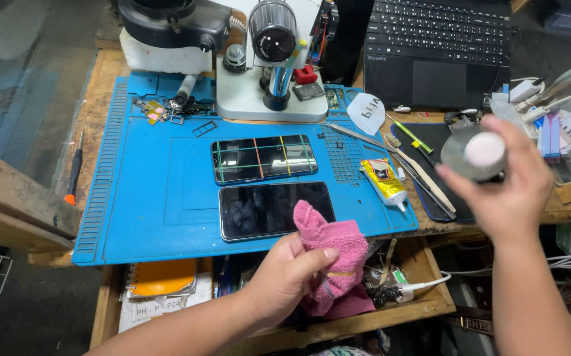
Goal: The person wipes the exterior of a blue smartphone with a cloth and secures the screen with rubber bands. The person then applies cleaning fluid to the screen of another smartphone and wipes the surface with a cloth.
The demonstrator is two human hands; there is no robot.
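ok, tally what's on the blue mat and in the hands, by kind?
Phones: 2, one banded, one bare
Glue tube: 1
Microscope: 1
Pink cloth: 1, in left hand
Round container: 1, in right hand
Total: 6

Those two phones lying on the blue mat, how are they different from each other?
The farther phone is bound with coloured rubber bands; the nearer phone has none. The nearer one looks slightly larger, and the pink cloth in the left hand overlaps its corner, while the farther lies untouched. Both lie flat, sideways, with dark screens, on the blue mat.
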